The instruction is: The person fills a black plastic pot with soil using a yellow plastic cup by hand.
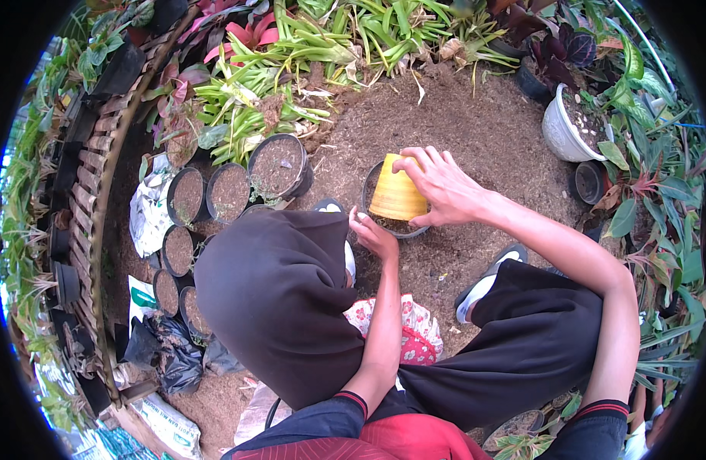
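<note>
A yellow plastic flower pot [397, 187] is held over a dark round pot [369, 198] on the ground. Its narrow end points away from me and its wide rim faces my side. My right hand [442, 187] spans it from the right, fingers near the narrow end and thumb by the rim. At the near left edge of the dark pot is my left hand [377, 234], its fingers apart and holding nothing that I can see. Soil shows inside the dark pot, partly hidden by the yellow one.
Soil-filled black pots [229, 192] cluster on the left beside a slatted rack [94, 172]. Pulled-up green plants [330, 46] lie beyond the bare soil [445, 121]. To the right stands a white pot [563, 129] among leafy plants. My knees, covered in black cloth [520, 339], flank the work.
</note>
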Demonstrator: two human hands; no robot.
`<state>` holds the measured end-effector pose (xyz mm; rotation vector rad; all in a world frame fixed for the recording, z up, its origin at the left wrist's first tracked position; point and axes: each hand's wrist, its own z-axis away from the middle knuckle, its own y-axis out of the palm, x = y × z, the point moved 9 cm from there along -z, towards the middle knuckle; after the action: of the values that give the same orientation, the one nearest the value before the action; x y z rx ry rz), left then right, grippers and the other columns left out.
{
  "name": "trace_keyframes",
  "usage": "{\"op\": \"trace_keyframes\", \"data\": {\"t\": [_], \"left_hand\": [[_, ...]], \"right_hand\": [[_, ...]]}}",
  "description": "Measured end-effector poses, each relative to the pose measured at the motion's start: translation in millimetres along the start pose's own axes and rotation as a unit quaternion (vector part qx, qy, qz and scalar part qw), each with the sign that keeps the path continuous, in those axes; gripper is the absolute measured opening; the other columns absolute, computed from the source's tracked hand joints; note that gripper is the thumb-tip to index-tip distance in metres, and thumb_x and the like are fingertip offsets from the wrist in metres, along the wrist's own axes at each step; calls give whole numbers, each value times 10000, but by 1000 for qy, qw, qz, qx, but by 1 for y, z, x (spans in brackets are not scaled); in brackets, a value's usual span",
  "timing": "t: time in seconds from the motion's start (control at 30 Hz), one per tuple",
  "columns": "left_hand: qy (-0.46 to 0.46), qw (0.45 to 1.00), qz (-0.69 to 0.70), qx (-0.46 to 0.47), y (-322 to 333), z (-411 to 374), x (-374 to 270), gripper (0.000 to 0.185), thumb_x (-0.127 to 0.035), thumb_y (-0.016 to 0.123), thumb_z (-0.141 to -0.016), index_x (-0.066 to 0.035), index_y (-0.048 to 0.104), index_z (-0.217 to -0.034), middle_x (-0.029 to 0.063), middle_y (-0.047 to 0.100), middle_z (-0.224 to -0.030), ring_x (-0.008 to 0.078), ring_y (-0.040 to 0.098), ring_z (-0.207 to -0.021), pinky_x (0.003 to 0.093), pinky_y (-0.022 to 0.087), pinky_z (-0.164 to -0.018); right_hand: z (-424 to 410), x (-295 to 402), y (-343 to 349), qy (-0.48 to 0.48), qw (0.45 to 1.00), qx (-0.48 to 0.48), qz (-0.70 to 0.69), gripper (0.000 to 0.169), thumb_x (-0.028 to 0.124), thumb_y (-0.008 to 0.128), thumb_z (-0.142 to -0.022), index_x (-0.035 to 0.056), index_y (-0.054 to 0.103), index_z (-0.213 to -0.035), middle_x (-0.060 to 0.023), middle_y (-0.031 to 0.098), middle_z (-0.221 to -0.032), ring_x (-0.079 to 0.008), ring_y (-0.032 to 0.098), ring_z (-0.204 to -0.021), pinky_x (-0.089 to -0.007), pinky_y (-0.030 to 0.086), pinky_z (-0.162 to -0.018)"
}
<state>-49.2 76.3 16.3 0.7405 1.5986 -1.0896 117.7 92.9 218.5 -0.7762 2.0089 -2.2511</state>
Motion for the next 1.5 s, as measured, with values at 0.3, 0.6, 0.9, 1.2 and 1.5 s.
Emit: {"op": "trace_keyframes", "data": {"t": [0.3, 0.6, 0.9, 1.2, 1.5], "left_hand": [[-11, 1000, 10, -9, 1, 1, 4, 375, -224, 374, -1099, 43, 510, -1325, 308, 616, -1236, 465, 601, -1133, 516, 439, -936], [50, 999, 6, 9, 5, 5, -5, 371, -212, 363, -1106, 47, 509, -1328, 289, 617, -1236, 464, 598, -1141, 508, 441, -946], [51, 998, -24, 4, 11, 1, -9, 398, -235, 370, -1113, 55, 563, -1305, 282, 656, -1221, 441, 626, -1137, 499, 465, -960], [28, 998, -50, -11, 1, -10, 5, 376, -235, 392, -1113, 32, 550, -1326, 271, 656, -1218, 442, 631, -1111, 506, 465, -931], [16, 1000, -25, 6, 3, -5, 2, 417, -289, 382, -1114, 44, 548, -1303, 266, 634, -1247, 431, 608, -1140, 484, 446, -959]], "right_hand": [[5, -5, -18, -11, 998, -67, 1, 889, 322, 872, -668, 122, 404, -1397, -208, 430, -1405, -381, 466, -1257, -530, 403, -1001], [42, -113, -29, 314, 922, -222, -43, 933, 391, 814, -726, 40, 304, -1425, -231, 399, -1310, -333, 450, -1203, -517, 420, -1020], [122, -200, 0, 475, 862, -177, -22, 965, 455, 865, -724, 133, 287, -1427, -236, 410, -1322, -445, 449, -1253, -596, 406, -1015], [129, -197, 34, 493, 867, -59, -48, 1006, 442, 892, -689, 142, 300, -1445, -269, 435, -1341, -490, 480, -1273, -635, 414, -1000], [137, -198, 53, 453, 886, 86, 42, 1014, 445, 876, -724, 122, 274, -1472, -302, 428, -1361, -511, 494, -1256, -641, 418, -1010]]}}
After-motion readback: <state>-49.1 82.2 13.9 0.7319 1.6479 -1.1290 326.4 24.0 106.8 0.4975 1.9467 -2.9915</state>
